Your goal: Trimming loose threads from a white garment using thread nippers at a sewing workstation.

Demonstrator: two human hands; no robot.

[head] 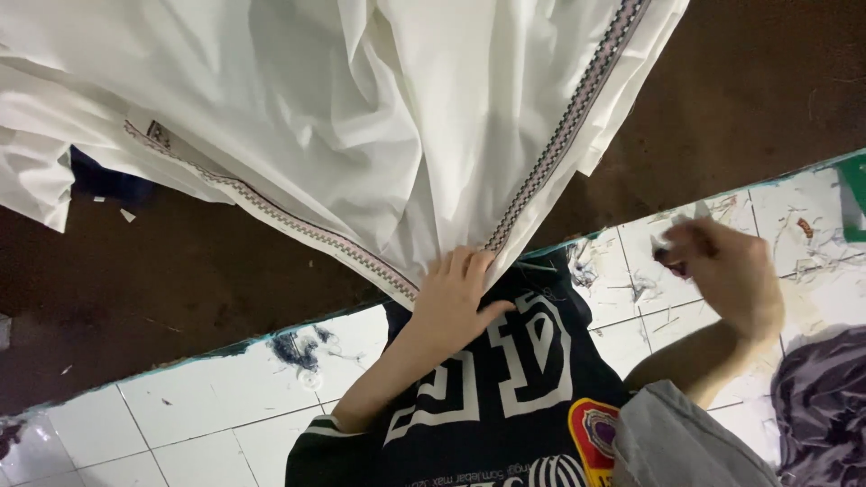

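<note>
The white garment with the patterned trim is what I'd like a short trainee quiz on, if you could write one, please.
1. True or false: the left hand rests flat on the white garment.
2. What runs along the garment's edges? A) patterned trim B) buttons C) fringe
3. The right hand is raised over the white ____ floor.

Key: 1 true; 2 A; 3 tiled.

L hand (456, 293) flat on white cloth (361, 117); R hand (722, 271) blurred.
</note>
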